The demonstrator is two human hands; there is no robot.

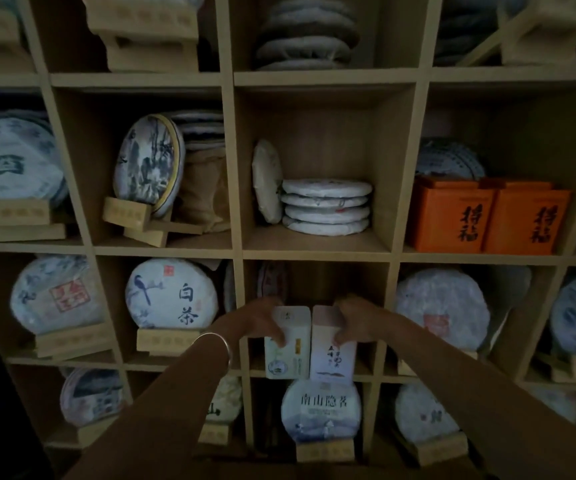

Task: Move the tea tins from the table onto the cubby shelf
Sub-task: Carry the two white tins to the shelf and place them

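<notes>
Two tall white tea tins stand side by side at the mouth of a cubby in the wooden shelf [316,255], low in the middle of the view. My left hand [257,323] grips the left tin [288,355], which carries a greenish picture; thumb and fingers curl round its top. My right hand [356,318] grips the right tin [331,355], which bears dark lettering. The tins touch each other. A wrapped tea cake [272,282] leans at the back left of that cubby.
The shelf fills the view. Wrapped round tea cakes stand on wooden stands or lie stacked in most cubbies. A stack of cakes [326,206] sits one cubby above, two orange boxes [487,216] to its right. A cake on a stand [321,410] is just below the tins.
</notes>
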